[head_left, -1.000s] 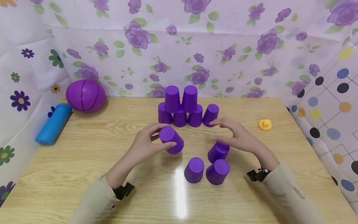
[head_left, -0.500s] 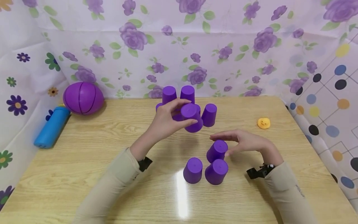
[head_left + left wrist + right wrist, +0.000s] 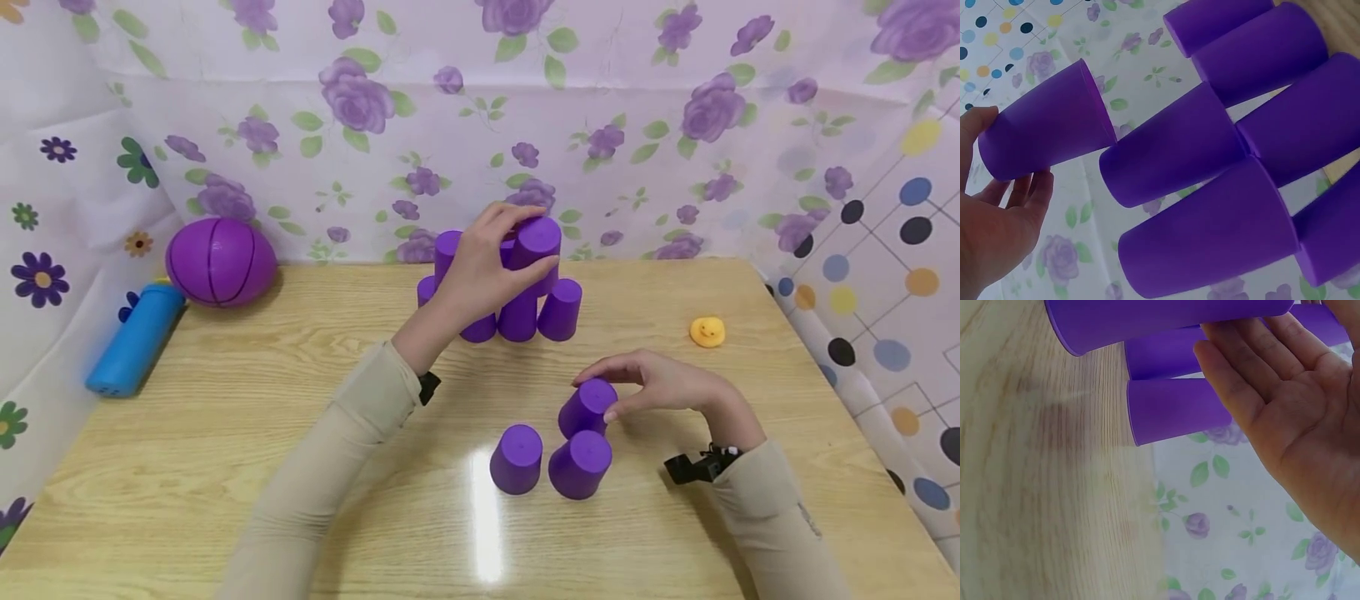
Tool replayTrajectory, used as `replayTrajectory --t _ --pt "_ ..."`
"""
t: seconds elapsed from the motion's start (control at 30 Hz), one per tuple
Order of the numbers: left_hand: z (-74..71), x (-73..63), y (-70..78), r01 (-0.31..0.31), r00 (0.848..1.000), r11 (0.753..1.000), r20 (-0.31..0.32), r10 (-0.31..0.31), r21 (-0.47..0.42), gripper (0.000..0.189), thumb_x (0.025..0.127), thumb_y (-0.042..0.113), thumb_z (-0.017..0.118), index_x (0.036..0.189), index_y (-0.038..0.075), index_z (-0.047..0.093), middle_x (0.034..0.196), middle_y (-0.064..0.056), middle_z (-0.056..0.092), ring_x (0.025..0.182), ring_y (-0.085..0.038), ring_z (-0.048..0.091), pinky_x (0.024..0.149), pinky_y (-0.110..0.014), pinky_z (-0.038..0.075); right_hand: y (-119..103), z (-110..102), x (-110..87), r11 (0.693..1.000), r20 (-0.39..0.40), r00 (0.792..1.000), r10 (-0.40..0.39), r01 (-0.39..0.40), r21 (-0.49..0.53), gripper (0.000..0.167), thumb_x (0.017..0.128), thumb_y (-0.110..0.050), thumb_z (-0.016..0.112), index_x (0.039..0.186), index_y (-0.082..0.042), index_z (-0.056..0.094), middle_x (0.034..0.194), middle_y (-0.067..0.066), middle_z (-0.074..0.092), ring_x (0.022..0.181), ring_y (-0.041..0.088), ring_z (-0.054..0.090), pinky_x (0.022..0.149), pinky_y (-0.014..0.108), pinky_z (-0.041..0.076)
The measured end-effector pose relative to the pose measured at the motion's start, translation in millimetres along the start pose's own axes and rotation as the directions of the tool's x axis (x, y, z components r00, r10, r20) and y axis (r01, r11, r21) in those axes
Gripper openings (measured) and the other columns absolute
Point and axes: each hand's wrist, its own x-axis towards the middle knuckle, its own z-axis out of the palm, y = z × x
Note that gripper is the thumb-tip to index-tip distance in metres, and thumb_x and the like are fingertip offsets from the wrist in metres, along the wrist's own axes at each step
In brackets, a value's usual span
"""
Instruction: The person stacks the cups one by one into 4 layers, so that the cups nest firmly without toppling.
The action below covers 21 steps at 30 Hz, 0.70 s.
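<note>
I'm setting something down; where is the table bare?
Bare: the table between blue cylinder and left sleeve, and between yellow duck and cup stack. Crowded: the stack by the left hand, three nearer cups by the right hand.

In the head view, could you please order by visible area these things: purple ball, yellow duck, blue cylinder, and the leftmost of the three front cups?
Largest to smallest:
1. Purple ball
2. Blue cylinder
3. Leftmost front cup
4. Yellow duck
The cup looks nearer the camera, which may enlarge it.
</note>
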Motion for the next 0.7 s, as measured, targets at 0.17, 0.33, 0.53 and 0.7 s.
replayTrajectory --t 0.17,0.33,0.53,0.7 --pt "6.1 16.4 1.6 -0.057 0.998 0.998 0.011 0.058 -0.008 0.051 0.080 0.025 0.074 0.124 0.006 0.056 0.116 -0.006 0.054 0.103 -0.015 0.054 0.089 -0.018 0.045 -0.7 0.0 -1.0 1.000 0.003 1.000 0.002 -0.002 0.030 0.048 0.082 -0.020 0.072 0.128 -0.016 0.056 0.130 0.013 0.056 0.122 0.011 0.049 0.101 0.021 0.039" --pt "11.6 30.9 2.6 -0.039 0.999 0.999 0.024 0.039 -0.019 0.051 0.079 0.028 0.075 0.122 0.007 0.058 0.114 -0.004 0.056 0.100 -0.013 0.055 0.086 -0.016 0.045 0.4 -0.7 -2.9 1.000 -0.005 1.000 0.010 -0.010 0.028 0.048 0.082 -0.022 0.072 0.127 -0.018 0.056 0.129 0.010 0.057 0.122 0.011 0.050 0.101 0.021 0.039" --pt "18.7 50.1 -2.3 0.068 0.989 0.995 0.125 -0.077 0.076 0.054 0.080 0.038 0.073 0.124 0.012 0.057 0.116 -0.001 0.057 0.105 -0.012 0.053 0.087 -0.019 0.044 3.3 -0.1 -3.3 0.999 -0.007 1.000 0.003 -0.003 0.035 0.049 0.082 -0.021 0.072 0.128 -0.016 0.056 0.128 0.011 0.057 0.122 0.012 0.050 0.102 0.022 0.039" --pt "22.0 61.1 -7.0 0.096 0.973 0.989 0.198 -0.118 0.117 0.054 0.081 0.037 0.072 0.126 0.010 0.056 0.120 -0.003 0.056 0.108 -0.015 0.052 0.091 -0.021 0.044 3.4 -0.2 -3.4 1.000 -0.013 1.000 0.004 -0.004 0.028 0.048 0.082 -0.023 0.072 0.127 -0.019 0.056 0.128 0.010 0.057 0.122 0.012 0.049 0.102 0.022 0.039"
